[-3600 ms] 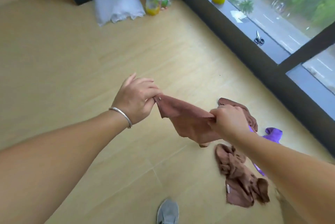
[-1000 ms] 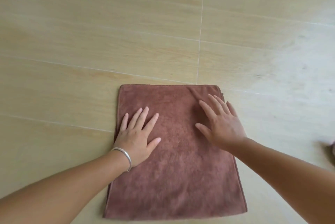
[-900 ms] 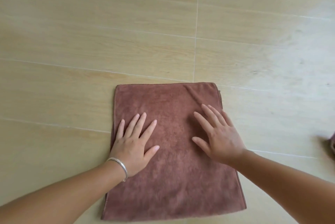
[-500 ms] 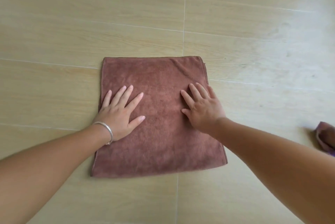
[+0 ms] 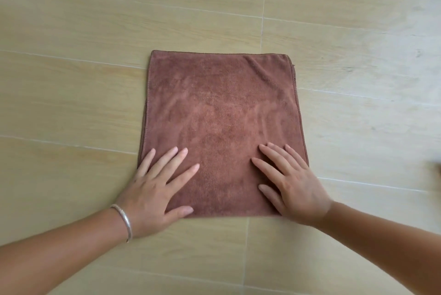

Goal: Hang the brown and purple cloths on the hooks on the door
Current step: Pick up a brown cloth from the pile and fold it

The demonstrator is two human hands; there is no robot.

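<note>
A brown cloth (image 5: 222, 113) lies spread flat and square on the light wooden floor in the middle of the head view. My left hand (image 5: 155, 189), with a silver bangle on the wrist, presses flat on its near left corner, fingers straight and spread. My right hand (image 5: 291, 182) presses flat on the near right corner in the same way. Neither hand grips the fabric. The purple cloth, the door and the hooks are out of view.
The wooden floor (image 5: 71, 79) with pale seams surrounds the cloth on all sides. A dark scrap of something (image 5: 438, 168) shows at the right edge, too cut off to identify.
Both hands have slid back along the brown cloth from its middle to its near edge, smoothing it. Earlier still, both hands held the cloth bunched in the air.
</note>
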